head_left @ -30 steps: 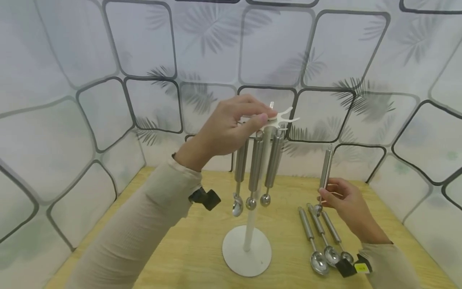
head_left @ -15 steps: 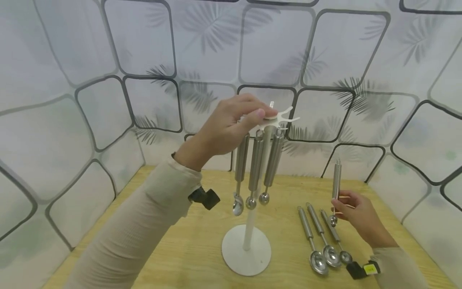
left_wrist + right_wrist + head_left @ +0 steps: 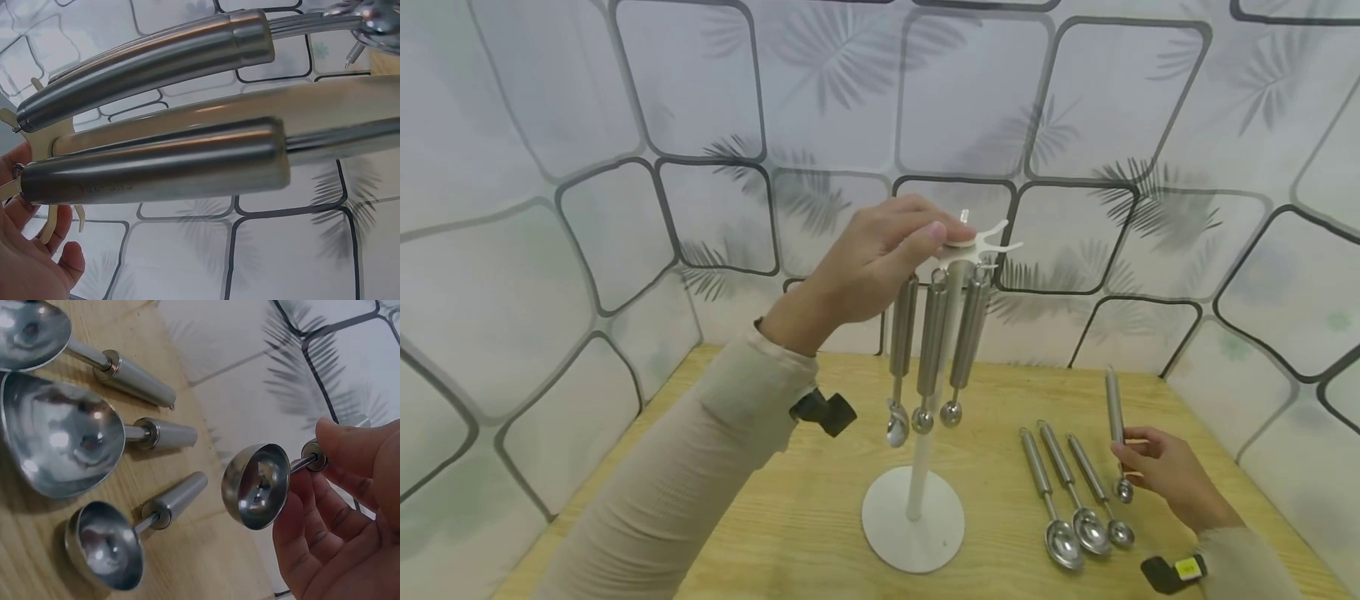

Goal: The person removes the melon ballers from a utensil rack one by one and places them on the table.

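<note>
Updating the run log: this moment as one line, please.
left hand: touching top of white stand | right hand: holding scoop, handle up | stand: three utensils seen hanging | table: three scoops lying

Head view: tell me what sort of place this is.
Perhaps a staged tabletop booth: a wood-grain table with leaf-patterned walls behind and at both sides, and a white stand bearing metal scoops.

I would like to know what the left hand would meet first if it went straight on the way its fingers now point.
Most likely the bare prongs of the white stand, whose top the left hand touches; the patterned wall appears beyond them, though depth is unclear.
</note>
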`<state>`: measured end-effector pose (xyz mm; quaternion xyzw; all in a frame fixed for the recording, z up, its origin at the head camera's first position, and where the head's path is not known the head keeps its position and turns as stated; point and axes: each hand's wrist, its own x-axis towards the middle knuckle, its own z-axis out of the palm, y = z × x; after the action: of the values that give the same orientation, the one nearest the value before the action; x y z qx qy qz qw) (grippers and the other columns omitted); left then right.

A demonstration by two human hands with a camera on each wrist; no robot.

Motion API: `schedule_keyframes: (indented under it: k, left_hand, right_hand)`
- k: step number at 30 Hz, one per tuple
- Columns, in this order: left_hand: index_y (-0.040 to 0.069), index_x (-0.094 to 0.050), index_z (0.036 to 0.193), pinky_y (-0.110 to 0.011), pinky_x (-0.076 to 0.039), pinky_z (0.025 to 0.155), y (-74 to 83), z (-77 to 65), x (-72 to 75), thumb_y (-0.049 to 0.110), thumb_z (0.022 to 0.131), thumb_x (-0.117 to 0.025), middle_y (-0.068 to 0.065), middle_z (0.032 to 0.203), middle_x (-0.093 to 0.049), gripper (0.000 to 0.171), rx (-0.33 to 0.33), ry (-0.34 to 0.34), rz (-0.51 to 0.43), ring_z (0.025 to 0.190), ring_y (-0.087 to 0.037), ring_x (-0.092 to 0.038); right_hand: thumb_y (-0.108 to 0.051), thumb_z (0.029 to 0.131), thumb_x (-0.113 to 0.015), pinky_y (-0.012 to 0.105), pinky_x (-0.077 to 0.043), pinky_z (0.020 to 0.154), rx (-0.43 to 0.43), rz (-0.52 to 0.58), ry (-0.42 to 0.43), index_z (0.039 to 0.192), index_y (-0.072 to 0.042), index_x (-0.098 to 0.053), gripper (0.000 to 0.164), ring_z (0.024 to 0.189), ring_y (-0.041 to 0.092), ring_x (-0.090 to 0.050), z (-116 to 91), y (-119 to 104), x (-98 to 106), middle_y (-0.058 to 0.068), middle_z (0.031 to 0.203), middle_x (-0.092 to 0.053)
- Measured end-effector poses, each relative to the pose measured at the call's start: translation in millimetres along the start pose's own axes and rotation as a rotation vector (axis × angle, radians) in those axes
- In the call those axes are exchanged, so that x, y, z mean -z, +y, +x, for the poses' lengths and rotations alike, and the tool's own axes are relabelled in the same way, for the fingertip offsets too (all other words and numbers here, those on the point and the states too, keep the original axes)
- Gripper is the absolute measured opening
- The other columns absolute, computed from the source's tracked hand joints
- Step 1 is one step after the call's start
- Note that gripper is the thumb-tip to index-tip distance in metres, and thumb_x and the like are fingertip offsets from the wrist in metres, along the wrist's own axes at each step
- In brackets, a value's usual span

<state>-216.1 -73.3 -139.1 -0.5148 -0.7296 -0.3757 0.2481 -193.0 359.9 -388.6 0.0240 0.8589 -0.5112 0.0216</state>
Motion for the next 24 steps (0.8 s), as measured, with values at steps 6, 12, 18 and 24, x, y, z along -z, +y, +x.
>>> schedule_keyframes:
  k: [6,12,18,24]
  left_hand:
    - [0.001,-0.070,0.114,-0.029,-0.044,0.082,-0.4,0.0,-0.5,0.009,0.099,-0.041,-0.005,0.106,-0.067,0.033,0.003,0.006,-0.004,0.094,-0.014,-0.057]
    - [0.001,-0.070,0.114,-0.030,-0.043,0.083,-0.5,-0.1,-0.4,0.009,0.100,-0.041,-0.005,0.106,-0.067,0.033,0.009,0.006,-0.015,0.095,-0.014,-0.057]
    - [0.001,-0.070,0.115,-0.030,-0.044,0.083,-0.2,-1.1,0.2,0.010,0.100,-0.041,-0.006,0.107,-0.067,0.034,0.021,-0.004,-0.012,0.095,-0.015,-0.057]
    - [0.001,-0.070,0.114,-0.029,-0.043,0.085,-0.2,0.3,-0.1,0.010,0.100,-0.041,-0.006,0.109,-0.067,0.034,0.012,0.000,0.003,0.097,-0.014,-0.057]
  right_hand:
    - [-0.024,0.099,-0.058,0.034,-0.055,0.076,-0.052,-0.046,-0.008,0.135,0.018,-0.033,0.062,0.085,0.019,-0.061,-1,12,5,0.017,0.107,-0.061]
    - [-0.028,0.099,-0.058,0.033,-0.054,0.076,-0.106,-0.078,-0.043,0.136,0.018,-0.032,0.064,0.088,0.021,-0.061,1,24,10,0.018,0.109,-0.061]
    - [-0.027,0.098,-0.059,0.033,-0.054,0.072,-0.126,-0.118,-0.063,0.133,0.019,-0.036,0.062,0.086,0.020,-0.061,2,36,8,0.016,0.105,-0.062]
    - [-0.024,0.096,-0.061,0.031,-0.053,0.065,-0.139,-0.158,-0.073,0.128,0.019,-0.042,0.057,0.076,0.018,-0.057,2,43,8,0.008,0.090,-0.061]
